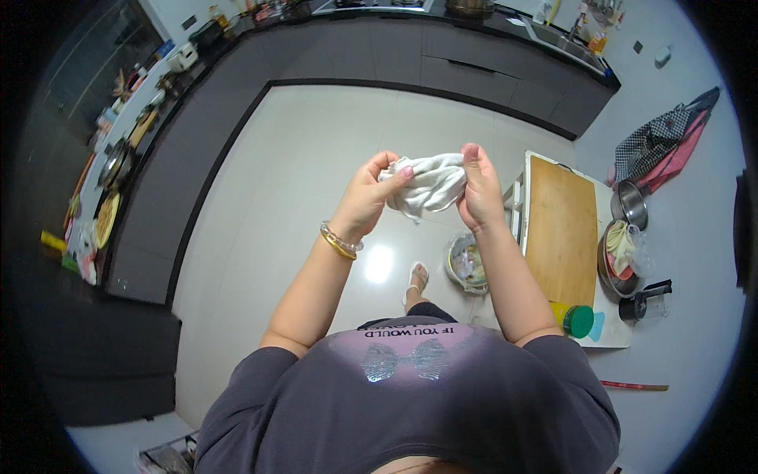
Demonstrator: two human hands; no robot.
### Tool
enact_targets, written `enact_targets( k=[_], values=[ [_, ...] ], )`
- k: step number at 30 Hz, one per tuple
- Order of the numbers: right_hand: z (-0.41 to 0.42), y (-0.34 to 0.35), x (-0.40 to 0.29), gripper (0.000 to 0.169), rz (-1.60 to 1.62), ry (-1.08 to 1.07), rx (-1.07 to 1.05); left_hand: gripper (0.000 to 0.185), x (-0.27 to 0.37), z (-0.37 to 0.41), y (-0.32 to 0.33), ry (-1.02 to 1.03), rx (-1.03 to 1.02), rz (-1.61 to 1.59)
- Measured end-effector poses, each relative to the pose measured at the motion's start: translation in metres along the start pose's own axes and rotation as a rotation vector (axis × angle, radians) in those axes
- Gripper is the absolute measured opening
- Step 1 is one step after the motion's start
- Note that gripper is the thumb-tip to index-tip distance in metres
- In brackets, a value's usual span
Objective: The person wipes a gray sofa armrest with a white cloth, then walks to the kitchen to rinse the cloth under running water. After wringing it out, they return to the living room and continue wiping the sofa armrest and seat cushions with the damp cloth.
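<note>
A crumpled white cloth [432, 183] is stretched between my two hands, above the tiled floor in front of my body. My left hand [376, 189] pinches its left end, thumb on top and fingers behind. At the other end my right hand [478, 186] grips the cloth with the thumb pointing up. A few folds hang down loosely between them. Two bracelets, one clear and one gold, circle my left wrist. The fingers behind the cloth are partly hidden.
To the right stands a white table [607, 332] bearing a wooden board [559, 225], a green-lidded jar [577, 321] and metal bowls [629, 204]. A lined waste bin [465, 263] sits on the floor beside it. Grey cabinets [343, 53] run along the far and left sides, below a sink [562, 41].
</note>
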State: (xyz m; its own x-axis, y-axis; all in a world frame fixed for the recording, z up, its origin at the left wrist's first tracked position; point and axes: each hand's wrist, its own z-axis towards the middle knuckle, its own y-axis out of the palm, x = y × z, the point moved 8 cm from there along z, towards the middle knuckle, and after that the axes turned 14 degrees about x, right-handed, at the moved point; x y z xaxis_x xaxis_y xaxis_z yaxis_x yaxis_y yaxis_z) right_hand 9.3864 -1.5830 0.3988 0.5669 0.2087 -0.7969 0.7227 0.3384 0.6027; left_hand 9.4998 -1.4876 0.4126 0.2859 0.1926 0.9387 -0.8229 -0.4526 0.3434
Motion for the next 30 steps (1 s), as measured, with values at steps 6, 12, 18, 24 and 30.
enact_targets(
  k=[6, 12, 18, 24, 30],
  values=[
    [0.112, -0.01, 0.017, 0.048, -0.337, 0.144, -0.263, 0.013, 0.004, 0.151, 0.005, -0.028, 0.006, 0.012],
    [0.26, -0.041, -0.007, 0.03, -0.371, -0.009, -0.091, 0.018, 0.029, 0.306, 0.018, 0.56, 0.316, 0.616],
    [0.384, -0.063, -0.042, 0.031, -0.133, -0.14, 0.086, 0.026, -0.017, 0.447, 0.045, 0.213, -0.022, 0.371],
    [0.512, -0.09, -0.077, 0.047, -0.431, -0.277, 0.03, 0.048, -0.036, 0.578, 0.101, 0.413, -0.432, 0.837],
    [0.641, -0.124, -0.104, 0.039, -1.235, -0.432, 0.086, 0.032, -0.08, 0.731, 0.171, -0.118, -0.501, 0.11]
  ],
)
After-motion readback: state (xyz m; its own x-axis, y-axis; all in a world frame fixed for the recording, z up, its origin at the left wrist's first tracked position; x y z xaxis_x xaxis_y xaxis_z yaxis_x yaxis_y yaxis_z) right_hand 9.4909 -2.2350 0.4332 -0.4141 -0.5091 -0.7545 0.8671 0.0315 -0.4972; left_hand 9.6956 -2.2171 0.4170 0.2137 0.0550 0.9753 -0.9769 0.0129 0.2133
